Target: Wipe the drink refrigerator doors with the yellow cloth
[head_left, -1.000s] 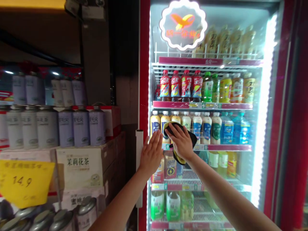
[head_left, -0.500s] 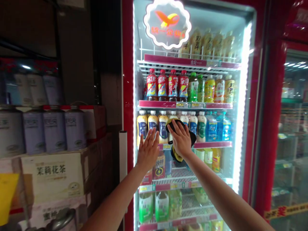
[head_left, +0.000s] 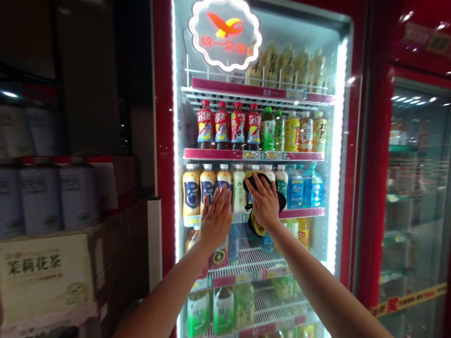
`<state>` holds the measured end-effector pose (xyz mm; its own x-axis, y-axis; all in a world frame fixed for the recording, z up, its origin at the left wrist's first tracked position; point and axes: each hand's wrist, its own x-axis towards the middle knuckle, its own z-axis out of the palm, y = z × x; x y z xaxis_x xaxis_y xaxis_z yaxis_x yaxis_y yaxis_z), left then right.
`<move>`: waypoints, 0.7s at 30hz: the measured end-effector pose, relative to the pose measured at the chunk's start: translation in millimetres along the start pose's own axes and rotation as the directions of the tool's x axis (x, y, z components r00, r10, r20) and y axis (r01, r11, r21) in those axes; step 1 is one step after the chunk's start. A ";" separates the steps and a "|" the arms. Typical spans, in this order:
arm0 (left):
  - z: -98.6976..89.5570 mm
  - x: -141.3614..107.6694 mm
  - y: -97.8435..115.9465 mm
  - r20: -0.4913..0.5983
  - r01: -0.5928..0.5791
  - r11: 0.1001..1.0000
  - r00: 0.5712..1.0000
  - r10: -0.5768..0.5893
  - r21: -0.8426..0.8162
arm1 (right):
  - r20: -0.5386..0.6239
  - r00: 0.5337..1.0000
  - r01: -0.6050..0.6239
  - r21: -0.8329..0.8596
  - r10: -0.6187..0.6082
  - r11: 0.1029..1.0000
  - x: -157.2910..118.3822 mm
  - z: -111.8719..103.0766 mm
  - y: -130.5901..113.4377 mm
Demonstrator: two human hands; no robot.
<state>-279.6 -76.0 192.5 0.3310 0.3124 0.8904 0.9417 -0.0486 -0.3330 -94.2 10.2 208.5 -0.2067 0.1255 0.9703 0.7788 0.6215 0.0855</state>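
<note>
My left hand (head_left: 216, 220) is open, its fingers stretched upward and its palm toward the glass door of a lit drinks fridge (head_left: 164, 141). Whether it touches the glass is hard to tell. To the right, my right hand (head_left: 265, 199) lies flat over a black and yellow cloth (head_left: 282, 201), holding it to the door. The cloth's lower end (head_left: 256, 226) hangs below the palm. Behind both hands, through the glass, stands a row of bottles, among them a yellow one with a dark blue label (head_left: 191, 192) and a pale green one (head_left: 239, 190).
A glowing round sign (head_left: 225, 35) sits at the door's top. A white handle strip (head_left: 154, 244) runs along the fridge's left side. Further left are stacked cartons (head_left: 45, 267) with grey-purple containers (head_left: 79, 197) on top. Another red-framed fridge (head_left: 382, 188) stands on the right.
The view has swung right, so the fridge appears further left. Both hands have shifted slightly right relative to the bottles behind the glass, the cloth moving along with my right hand.
</note>
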 end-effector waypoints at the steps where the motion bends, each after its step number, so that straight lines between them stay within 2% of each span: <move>1: 1.9 4.5 4.3 -0.003 0.000 1.000 1.000 0.000 -0.007 | -0.003 1.000 0.005 0.003 -0.005 1.000 8.4 -2.7 6.0; 4: 6.8 13.6 17.6 -0.006 0.010 1.000 1.000 -0.010 -0.014 | -0.040 0.999 -0.034 0.006 0.035 0.999 14.2 -9.2 27.4; 8: 12.3 12.4 31.2 -0.007 -0.006 1.000 1.000 0.006 0.006 | -0.070 0.991 -0.110 0.030 0.112 0.993 -23.5 -7.7 35.8; 11: 17.2 12.1 38.1 -0.003 -0.018 1.000 1.000 0.019 0.017 | -0.020 0.998 -0.066 0.032 0.067 0.997 -39.5 -4.5 29.8; 13: 20.6 16.0 42.4 -0.004 -0.016 0.999 1.000 0.016 0.030 | 0.020 1.000 -0.004 0.029 0.004 1.000 -30.4 -5.8 31.7; 16: 24.9 24.7 49.4 -0.012 -0.007 0.999 1.000 0.007 0.038 | 0.015 0.999 0.050 0.044 -0.051 0.998 -4.0 -13.2 51.0; 18: 26.7 28.3 54.3 -0.018 0.011 0.999 1.000 -0.010 0.037 | -0.022 0.999 0.035 0.048 -0.034 0.998 3.7 -17.9 69.4; 21: 28.2 27.7 61.4 -0.015 0.021 0.999 1.000 -0.021 0.042 | -0.064 0.996 -0.056 0.014 0.056 0.998 -12.8 -18.8 87.3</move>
<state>-214.4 -43.5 187.9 0.3122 0.2987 0.9018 0.9452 -0.0017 -0.3266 -12.4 48.3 207.8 -0.1244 0.1110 0.9860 0.7809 0.6240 0.0283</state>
